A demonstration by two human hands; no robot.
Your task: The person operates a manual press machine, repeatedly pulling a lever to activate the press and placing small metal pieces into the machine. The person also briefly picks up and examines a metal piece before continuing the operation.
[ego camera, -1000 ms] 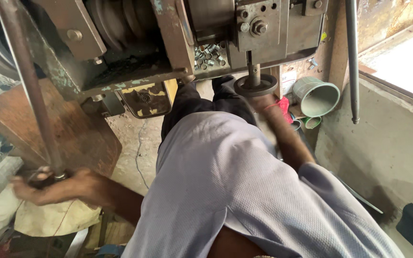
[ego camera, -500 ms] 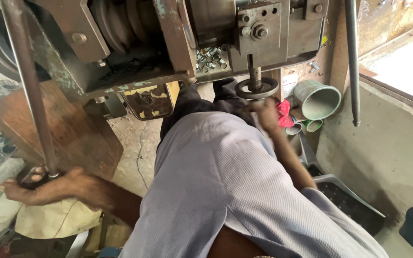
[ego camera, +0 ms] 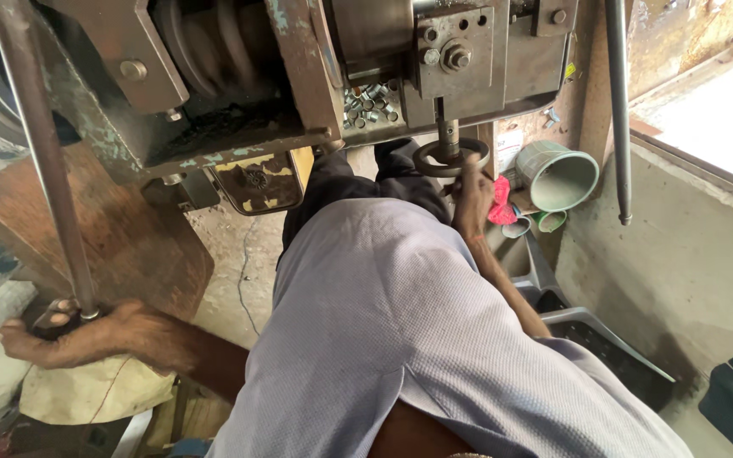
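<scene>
Green mug point(ego camera: 556, 176), red cloth point(ego camera: 500, 207) beside right hand point(ego camera: 472, 193); bolts point(ego camera: 366, 100) above.

Left hand point(ego camera: 86, 335) reaches out low to the side, fingers curled closed; right hand point(ego camera: 471, 191) stretches forward, arm extended.

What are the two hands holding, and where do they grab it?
The left hand grips the long metal lever at its lower end. The right hand touches the dark metal ring under the machine; its grip is unclear.
</scene>
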